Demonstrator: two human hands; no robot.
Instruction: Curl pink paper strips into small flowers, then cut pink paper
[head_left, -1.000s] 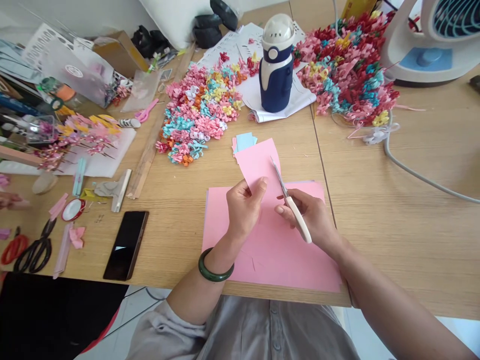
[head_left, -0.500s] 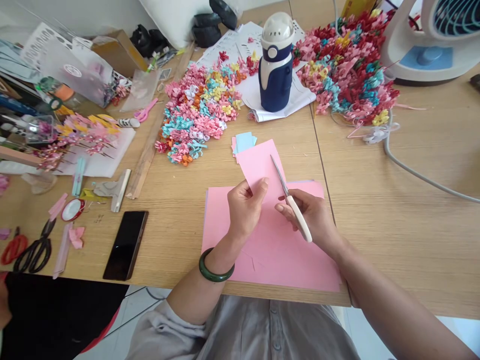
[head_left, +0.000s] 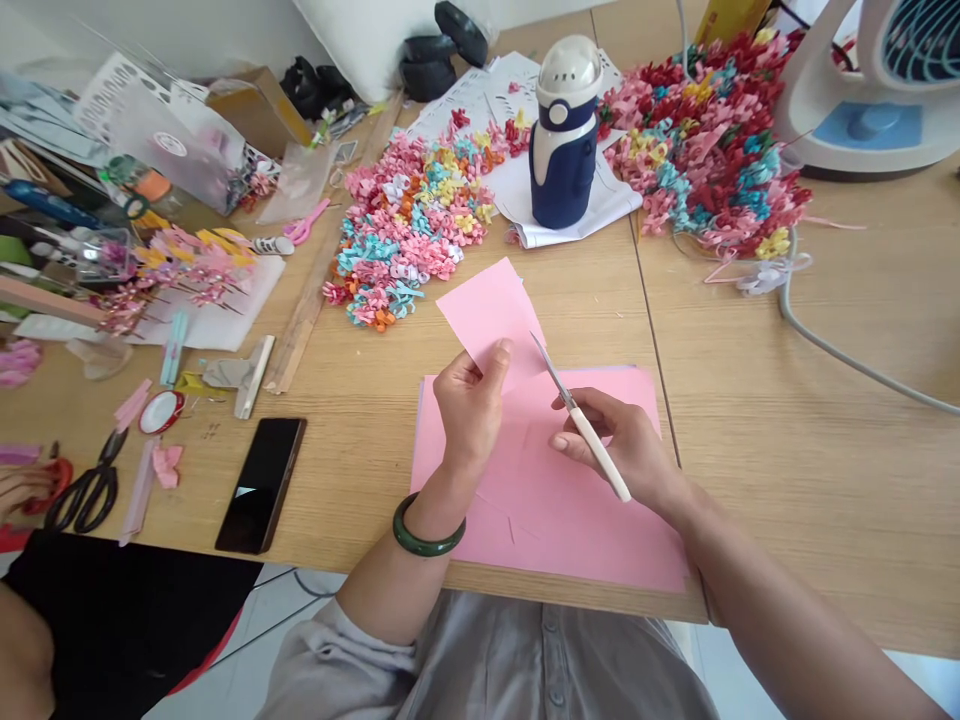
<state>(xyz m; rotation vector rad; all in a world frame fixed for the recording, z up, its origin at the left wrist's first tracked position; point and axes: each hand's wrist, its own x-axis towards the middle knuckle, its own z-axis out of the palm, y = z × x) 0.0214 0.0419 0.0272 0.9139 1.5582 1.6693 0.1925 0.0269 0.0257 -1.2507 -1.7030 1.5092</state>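
My left hand [head_left: 474, 405], with a green bangle [head_left: 427, 530] at the wrist, pinches a small pink paper piece [head_left: 491, 310] between thumb and fingers. White-handled scissors [head_left: 600, 455] are in my right hand [head_left: 626, 440], their blades pointing up and left near the lower right edge of that piece. The blades look nearly closed. Both hands are above a large pink sheet [head_left: 555, 520] lying at the table's front edge, with thin pink scraps on it.
A blue bottle [head_left: 562, 170] stands behind, between colourful flower heaps [head_left: 420, 210] [head_left: 720, 150]. A phone [head_left: 262, 485] and black scissors [head_left: 86, 490] lie left. Another person's hand [head_left: 26, 490] touches red scissors. A fan [head_left: 870, 125] stands back right.
My left hand has moved left with the pink piece, which is now tilted more and covers the small blue papers. The scissors' tips sit slightly lower and left. Another person's hand has reached the red scissors.
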